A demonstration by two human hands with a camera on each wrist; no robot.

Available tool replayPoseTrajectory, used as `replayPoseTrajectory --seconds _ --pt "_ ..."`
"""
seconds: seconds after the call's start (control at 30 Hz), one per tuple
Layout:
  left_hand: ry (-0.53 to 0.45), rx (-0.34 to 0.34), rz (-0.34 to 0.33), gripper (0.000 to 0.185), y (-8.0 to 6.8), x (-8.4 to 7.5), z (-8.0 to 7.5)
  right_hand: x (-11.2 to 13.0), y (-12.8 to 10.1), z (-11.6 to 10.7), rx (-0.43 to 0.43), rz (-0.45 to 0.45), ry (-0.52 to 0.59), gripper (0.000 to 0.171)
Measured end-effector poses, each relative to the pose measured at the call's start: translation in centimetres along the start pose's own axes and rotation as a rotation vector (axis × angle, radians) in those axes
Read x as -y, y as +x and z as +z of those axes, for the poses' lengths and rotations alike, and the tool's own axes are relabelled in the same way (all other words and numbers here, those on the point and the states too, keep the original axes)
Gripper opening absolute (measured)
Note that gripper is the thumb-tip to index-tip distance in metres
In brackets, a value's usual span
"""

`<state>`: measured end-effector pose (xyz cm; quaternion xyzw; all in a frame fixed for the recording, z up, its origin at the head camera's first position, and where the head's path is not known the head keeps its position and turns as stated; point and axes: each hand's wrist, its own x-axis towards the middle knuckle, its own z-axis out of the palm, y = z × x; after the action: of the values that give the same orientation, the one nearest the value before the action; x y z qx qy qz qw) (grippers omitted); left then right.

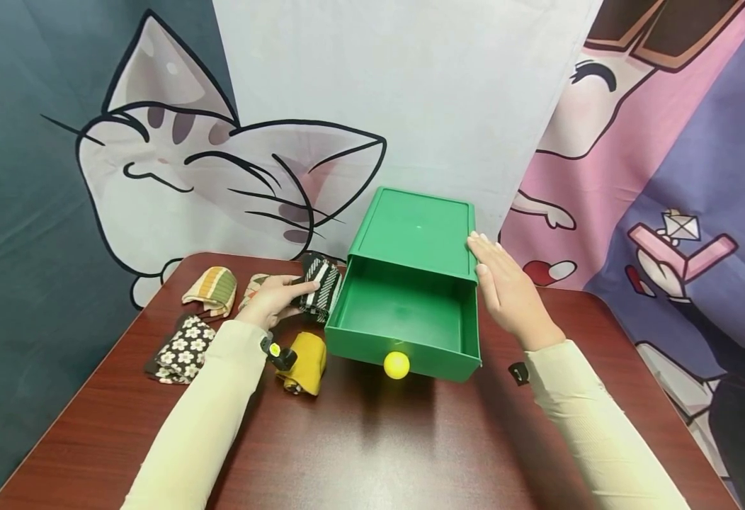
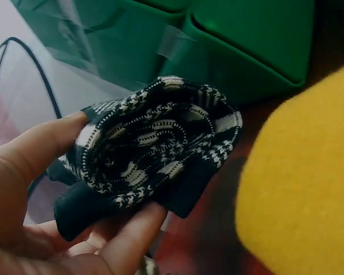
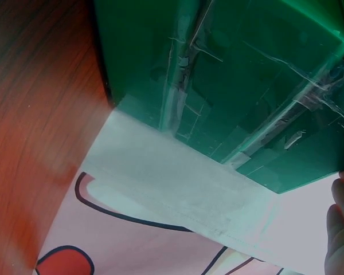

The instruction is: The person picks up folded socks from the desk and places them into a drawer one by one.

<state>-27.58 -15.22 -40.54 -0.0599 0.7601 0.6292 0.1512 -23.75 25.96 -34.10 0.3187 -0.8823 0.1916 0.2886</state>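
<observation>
Rolled black-and-white patterned sock point(image 2: 155, 143) beside open green drawer point(image 1: 407, 312)

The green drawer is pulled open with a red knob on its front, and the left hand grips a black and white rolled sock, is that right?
Not quite: the knob on the green drawer is yellow, not red, as the head view shows. The drawer is open, and the left hand does grip the black and white rolled sock.

I saw a yellow roll point(image 1: 305, 363), a flowered cloth point(image 1: 184, 340) and a striped cloth point(image 1: 214, 289) lying on the surface point(image 1: 372, 446).
</observation>
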Motion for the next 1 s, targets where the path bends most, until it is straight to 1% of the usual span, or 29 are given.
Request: replayPoseTrajectory --seconds 0.13,0.23,0.37,0.43,0.63,0.77,0.9,1.0 --pt "-0.039 -0.02 0.027 0.08 -0.9 -0.4 -0.4 -0.1 0.0 0.0 -0.003 -0.001 0.001 0.045" --pt "-0.1 -0.042 0.04 0.073 -1.4 -0.6 -0.6 -0.1 0.0 0.1 -0.004 -0.002 0.003 0.045" --pt "-0.179 -0.048 0.074 0.064 -1.9 -0.9 -0.9 -0.1 0.0 0.1 -0.004 -0.004 0.003 0.045" --pt "-0.196 -0.052 0.09 0.064 -2.3 -1.2 -1.0 -0.1 0.0 0.1 -0.004 -0.003 0.002 0.045" --pt "-0.274 -0.048 0.142 0.067 -3.8 -2.6 -1.0 -0.1 -0.1 0.0 -0.004 0.001 0.001 0.045" --pt "-0.323 -0.036 0.179 0.065 -4.7 -3.6 -1.1 -0.1 -0.1 -0.1 -0.005 -0.001 0.0 0.045" --pt "-0.366 -0.034 0.237 0.06 -5.7 -4.6 -1.2 0.0 -0.1 0.0 -0.007 -0.006 0.0 0.045" --pt "-0.4 -0.037 0.283 0.052 -6.4 -5.3 -1.1 -0.1 0.0 0.0 -0.007 -0.007 0.001 0.045"
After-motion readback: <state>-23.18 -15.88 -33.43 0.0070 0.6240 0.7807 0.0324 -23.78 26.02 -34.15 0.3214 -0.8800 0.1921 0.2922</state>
